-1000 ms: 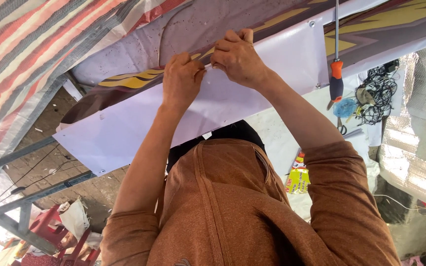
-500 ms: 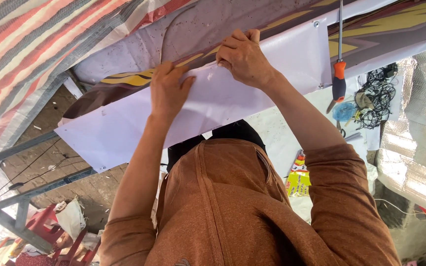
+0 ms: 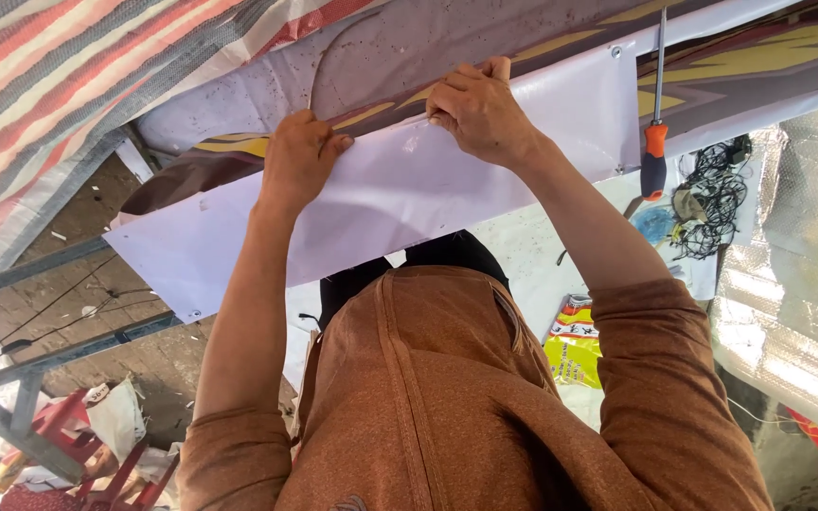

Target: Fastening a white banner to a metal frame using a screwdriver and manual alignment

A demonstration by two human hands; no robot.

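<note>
Overhead hangs a red-and-grey striped tarpaulin (image 3: 59, 66), with metal roof bars (image 3: 40, 350) at the left. I see my left hand (image 3: 300, 156) curled over the top fold of the white vinyl banner sheet (image 3: 400, 213), fingers closed on its edge. My right hand (image 3: 475, 109) pinches the same edge further right, against the purple-and-yellow printed banner (image 3: 409, 47). An orange-handled screwdriver (image 3: 653, 161) hangs at the right.

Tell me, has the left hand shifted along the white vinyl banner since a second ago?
Yes. The left hand has slid left along the fold of the white vinyl banner, away from the right hand and the hanging orange-handled screwdriver.
</note>
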